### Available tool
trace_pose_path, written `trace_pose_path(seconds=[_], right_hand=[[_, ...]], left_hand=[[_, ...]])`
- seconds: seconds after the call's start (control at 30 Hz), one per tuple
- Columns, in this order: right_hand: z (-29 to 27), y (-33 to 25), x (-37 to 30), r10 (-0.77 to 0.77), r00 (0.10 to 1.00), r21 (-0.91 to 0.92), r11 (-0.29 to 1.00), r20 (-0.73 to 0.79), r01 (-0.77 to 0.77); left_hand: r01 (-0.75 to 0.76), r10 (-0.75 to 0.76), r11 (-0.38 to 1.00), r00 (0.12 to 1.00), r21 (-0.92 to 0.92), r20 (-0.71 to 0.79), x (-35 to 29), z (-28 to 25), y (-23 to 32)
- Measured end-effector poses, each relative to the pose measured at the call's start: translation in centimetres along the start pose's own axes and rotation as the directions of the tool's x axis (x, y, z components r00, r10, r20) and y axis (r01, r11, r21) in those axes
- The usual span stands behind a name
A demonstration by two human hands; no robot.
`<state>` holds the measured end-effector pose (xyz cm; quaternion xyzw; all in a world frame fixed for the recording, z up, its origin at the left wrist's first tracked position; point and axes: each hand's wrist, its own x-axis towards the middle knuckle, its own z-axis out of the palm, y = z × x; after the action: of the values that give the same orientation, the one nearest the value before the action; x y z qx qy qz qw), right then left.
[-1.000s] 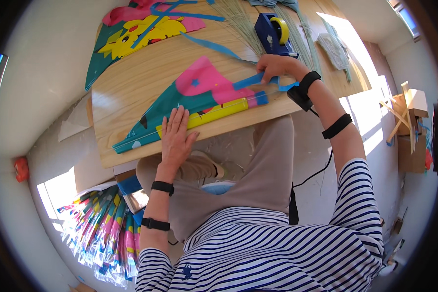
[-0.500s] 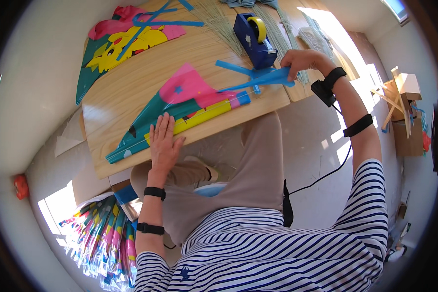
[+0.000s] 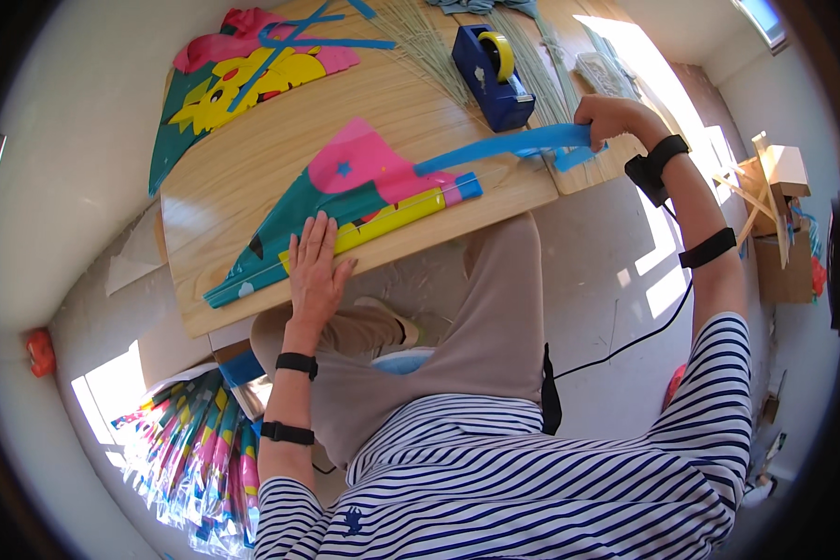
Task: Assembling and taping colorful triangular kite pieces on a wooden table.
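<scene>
In front of me on the wooden table (image 3: 252,205) lies a partly rolled kite (image 3: 364,159) of thin sheet, with pink and green parts spread out and a yellow roll along its near edge. My left hand (image 3: 315,271) rests flat on the roll's left part, fingers stretched. Out to the right, my right hand (image 3: 618,121) is closed on blue tail ribbons (image 3: 504,146). One of them runs in a slight arch from the kite's pink part to my fingers. A looser end hangs below the hand.
A blue tape dispenser (image 3: 495,84) with a yellow roll stands behind the ribbons. Another kite (image 3: 238,84) with a yellow character and blue tails lies at the far left. Thin sticks (image 3: 429,47) are spread at the back. Wrapped, rolled kites (image 3: 191,457) fill the lower left.
My right hand has moved a little to the right, drawing the blue ribbons along with it, so the crossed strips now stretch out longer. The left hand stays on the roll.
</scene>
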<state>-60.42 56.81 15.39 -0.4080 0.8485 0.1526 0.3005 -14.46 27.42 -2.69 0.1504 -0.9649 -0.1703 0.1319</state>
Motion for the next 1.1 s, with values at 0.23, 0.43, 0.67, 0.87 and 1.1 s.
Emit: trace_pose_path(seconds=[0.23, 0.43, 0.67, 0.87, 1.1], right_hand=[[-1.4, 4.1, -3.3, 0.306, 0.929, -0.061, 0.944, -0.206, -0.325], [-2.9, 7.1, -4.7, 0.412, 0.847, -0.008, 0.898, -0.335, -0.440], [-6.1, -2.6, -8.0, 0.047, 0.974, 0.675, 0.728, -0.223, 0.119], [-9.4, -17.8, -4.3, -0.444, 0.871, 0.664, 0.589, -0.211, 0.461], [-2.6, -45.9, 4.1, -0.438, 0.691, 0.081, 0.810, -0.575, 0.581]], left_hand=[[0.005, -0.005, 1.000, 1.000, -0.021, -0.013, -0.1, 0.2, -0.2], [0.002, -0.003, 1.000, 1.000, -0.018, -0.020, 0.0, 0.2, -0.2], [0.005, -0.006, 1.000, 0.999, -0.022, -0.035, -0.3, 0.2, -0.2], [0.000, 0.000, 1.000, 0.999, -0.014, -0.054, -0.3, 0.6, -0.6], [0.018, -0.032, 0.975, 0.998, -0.219, -0.063, -0.1, 1.7, -1.4]])
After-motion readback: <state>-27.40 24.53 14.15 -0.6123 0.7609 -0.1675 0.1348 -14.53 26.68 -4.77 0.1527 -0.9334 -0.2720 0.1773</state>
